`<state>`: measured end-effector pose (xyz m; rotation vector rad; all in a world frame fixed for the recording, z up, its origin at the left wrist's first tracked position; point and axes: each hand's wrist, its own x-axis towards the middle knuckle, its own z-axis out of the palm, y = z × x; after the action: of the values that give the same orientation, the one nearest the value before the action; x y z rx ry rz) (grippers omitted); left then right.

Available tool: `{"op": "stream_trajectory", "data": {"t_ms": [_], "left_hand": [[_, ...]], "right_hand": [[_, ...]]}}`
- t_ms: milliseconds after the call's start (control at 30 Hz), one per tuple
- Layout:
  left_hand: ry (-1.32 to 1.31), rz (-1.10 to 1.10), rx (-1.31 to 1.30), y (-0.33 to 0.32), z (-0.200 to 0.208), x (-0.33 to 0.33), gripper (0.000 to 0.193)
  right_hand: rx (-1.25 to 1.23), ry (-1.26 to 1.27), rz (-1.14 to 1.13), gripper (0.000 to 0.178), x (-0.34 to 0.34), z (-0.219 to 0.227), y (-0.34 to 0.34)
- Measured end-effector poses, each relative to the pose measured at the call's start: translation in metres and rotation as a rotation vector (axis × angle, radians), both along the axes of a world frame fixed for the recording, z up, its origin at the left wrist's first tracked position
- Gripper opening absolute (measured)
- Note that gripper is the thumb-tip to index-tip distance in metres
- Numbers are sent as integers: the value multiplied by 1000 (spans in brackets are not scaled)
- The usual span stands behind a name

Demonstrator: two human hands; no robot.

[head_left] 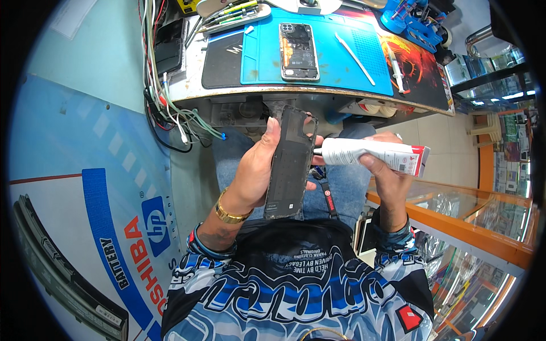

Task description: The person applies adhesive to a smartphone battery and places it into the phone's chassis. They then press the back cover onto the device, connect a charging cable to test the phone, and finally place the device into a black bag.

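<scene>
My left hand (257, 167) is closed round a black phone back cover (289, 162), its inner side facing up, with a camera cut-out at the upper right corner. In my right hand (387, 176) is a white glue tube (364, 153) with a red end, lying almost level. The tube's narrow nozzle points left and meets the cover's right edge, or comes very close to it; I cannot tell which. On the blue work mat (259, 59) beyond lies an opened phone (299, 52) with its battery and inner parts bare.
On the bench are a white stick-like tool (355, 59), a syringe (396, 69), a tray of pens and tools (236, 17) and a blue holder (412, 25). Loose cables (185, 122) hang at the left. An orange-framed glass case (472, 210) stands at the right.
</scene>
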<state>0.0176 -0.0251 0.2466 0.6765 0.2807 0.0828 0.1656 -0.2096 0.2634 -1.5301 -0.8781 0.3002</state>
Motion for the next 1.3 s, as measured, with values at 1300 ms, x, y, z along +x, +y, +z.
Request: {"op": "stream_trajectory", "data": {"t_ms": [1300], "left_hand": [[-1,54,33,5,-5,4,68]], "right_hand": [[-4,89,236,26,-4,5,-2]]}}
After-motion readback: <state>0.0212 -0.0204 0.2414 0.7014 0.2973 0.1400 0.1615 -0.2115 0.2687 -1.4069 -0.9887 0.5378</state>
